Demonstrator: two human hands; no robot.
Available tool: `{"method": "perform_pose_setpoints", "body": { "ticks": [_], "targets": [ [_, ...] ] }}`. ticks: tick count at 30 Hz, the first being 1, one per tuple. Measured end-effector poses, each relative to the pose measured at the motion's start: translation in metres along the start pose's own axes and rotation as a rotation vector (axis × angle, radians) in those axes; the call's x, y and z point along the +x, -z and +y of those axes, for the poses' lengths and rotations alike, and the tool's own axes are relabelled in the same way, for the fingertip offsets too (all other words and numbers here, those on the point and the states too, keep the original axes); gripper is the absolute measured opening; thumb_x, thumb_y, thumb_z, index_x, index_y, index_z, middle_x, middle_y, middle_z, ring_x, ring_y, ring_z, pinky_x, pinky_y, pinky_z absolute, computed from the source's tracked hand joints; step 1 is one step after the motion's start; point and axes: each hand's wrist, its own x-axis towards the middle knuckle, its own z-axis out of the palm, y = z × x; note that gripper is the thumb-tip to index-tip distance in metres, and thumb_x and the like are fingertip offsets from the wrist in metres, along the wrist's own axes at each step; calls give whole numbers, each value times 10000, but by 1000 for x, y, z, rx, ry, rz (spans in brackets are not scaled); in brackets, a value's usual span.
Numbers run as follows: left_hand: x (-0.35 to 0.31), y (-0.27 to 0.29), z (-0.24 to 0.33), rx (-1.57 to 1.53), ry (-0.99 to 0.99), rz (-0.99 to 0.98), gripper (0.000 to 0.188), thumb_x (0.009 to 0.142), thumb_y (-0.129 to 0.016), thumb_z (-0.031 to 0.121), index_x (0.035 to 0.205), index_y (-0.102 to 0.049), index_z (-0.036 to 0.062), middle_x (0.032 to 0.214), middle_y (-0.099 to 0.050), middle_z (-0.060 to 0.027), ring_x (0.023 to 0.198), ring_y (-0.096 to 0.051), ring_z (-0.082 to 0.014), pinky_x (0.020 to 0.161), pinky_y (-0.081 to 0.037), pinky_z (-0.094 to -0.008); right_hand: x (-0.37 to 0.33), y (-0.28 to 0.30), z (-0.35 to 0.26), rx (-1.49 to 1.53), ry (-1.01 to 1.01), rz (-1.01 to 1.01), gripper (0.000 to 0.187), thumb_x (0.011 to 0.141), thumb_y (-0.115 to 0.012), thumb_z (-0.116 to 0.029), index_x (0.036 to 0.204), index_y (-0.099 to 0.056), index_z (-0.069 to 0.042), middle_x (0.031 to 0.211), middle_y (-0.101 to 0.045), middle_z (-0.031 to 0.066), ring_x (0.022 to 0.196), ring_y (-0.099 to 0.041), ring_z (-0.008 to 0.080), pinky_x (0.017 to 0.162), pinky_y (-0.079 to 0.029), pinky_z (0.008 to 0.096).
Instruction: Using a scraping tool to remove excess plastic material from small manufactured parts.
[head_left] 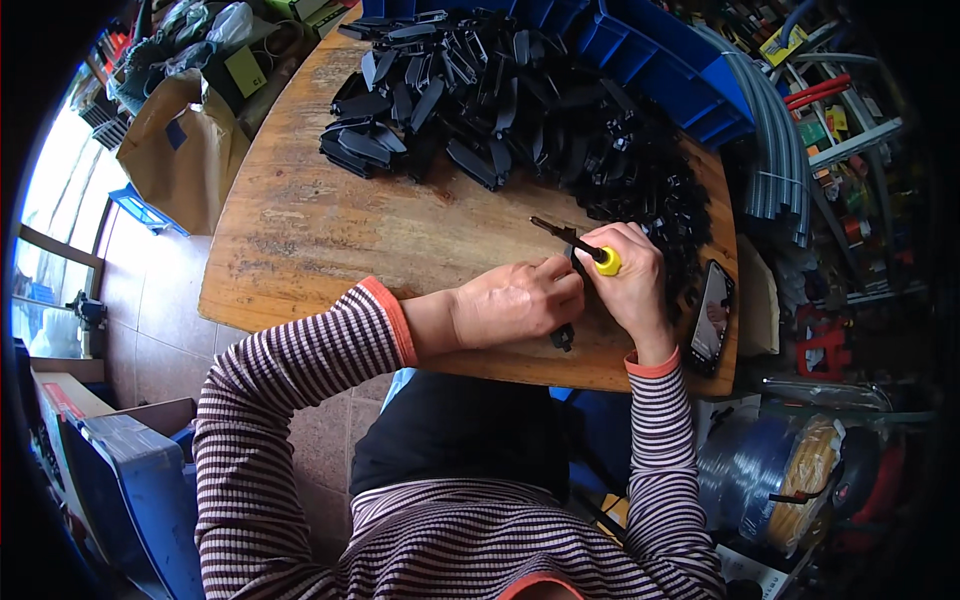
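My left hand (pixel 522 303) is closed around a small black plastic part (pixel 562 338), whose lower end sticks out below my fingers. Close beside it, my right hand (pixel 632 280) grips a screwdriver (pixel 606 261) by its yellow handle. The dark shaft points up and to the left, its tip over the table. Something black also shows between the two hands, mostly hidden by the fingers. Beyond them lies a big heap of black plastic parts (pixel 427 103), some long and flat. Smaller black pieces (pixel 655 190) spread down the right side.
Both hands work over the near edge of a worn wooden table (pixel 300 230). A phone (pixel 711 318) lies at its right edge. Blue bins (pixel 650 60) stand along the back. A paper bag (pixel 185 150) sits to the left, a blue crate (pixel 140 500) lower left, and wire spools (pixel 790 470) at right.
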Motion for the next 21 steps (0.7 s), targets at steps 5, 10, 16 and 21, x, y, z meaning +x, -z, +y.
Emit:
{"method": "perform_pose_setpoints", "body": {
  "ticks": [5, 10, 16, 21],
  "targets": [
    [0, 1, 1, -20, 11, -12, 328, 730, -599, 106, 1045, -603, 15, 1064, -559, -104, 1040, -561, -249, 830, -544, -296, 3, 4, 1, 5, -17, -58, 138, 724, -718, 7, 830, -632, -12, 833, -654, 116, 745, -628, 297, 670, -511, 353],
    [1, 2, 0, -26, 13, -11, 325, 729, -595, 110, 1040, -598, 15, 1060, -560, -109, 1036, -560, -246, 825, -543, -295, 19, 17, 0, -38, -154, -241, 110, 763, -711, -32, 822, -622, -4, 806, -652, 116, 697, -632, 291, 640, -508, 340],
    [2, 3, 4, -19, 11, 78, 135, 758, -585, 134, 869, -612, 63, 919, -544, -55, 913, -549, -201, 743, -534, -268, 23, 20, -16, 27, -128, 41, 110, 837, -686, -83, 813, -604, -13, 748, -653, 92, 648, -645, 203, 589, -501, 303],
    [0, 3, -2, -53, 10, 27, 273, 731, -593, 111, 993, -594, 35, 999, -548, -89, 990, -561, -231, 781, -539, -295, 36, -5, -20, 738, -171, 366, 110, 886, -654, -102, 843, -579, -32, 725, -659, 62, 643, -628, 111, 594, -502, 241]
  ]
}}
